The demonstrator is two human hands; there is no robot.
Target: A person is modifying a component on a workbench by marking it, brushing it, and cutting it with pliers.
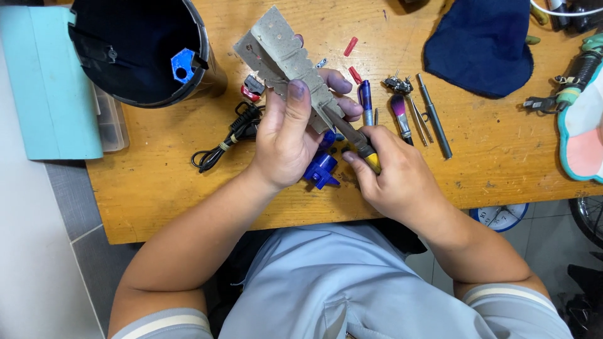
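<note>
holding a grey jagged-edged board [286,59] up over the wooden table [490,163], left hand [286,138] wrapped tight round its lower end, thumb pressed flat on the face. right hand [396,179] closed on a screwdriver [358,141] with a yellow-banded handle, shaft angled up-left and tip meeting the board's lower edge. blue plastic part [321,168] sits on the table just under both hands, partly hidden. black cable [226,141] coiled left of the left hand, near it. black cylinder housing [135,50] stands at top left, close to the board's upper corner. pens and tweezers [418,116] lined up right of the hands, near the right knuckles. dark blue cloth [480,41] further up right, well apart. two red bits [352,56] beside the board's right edge. bare wood along the near table edge on both sides of the forearms.
</note>
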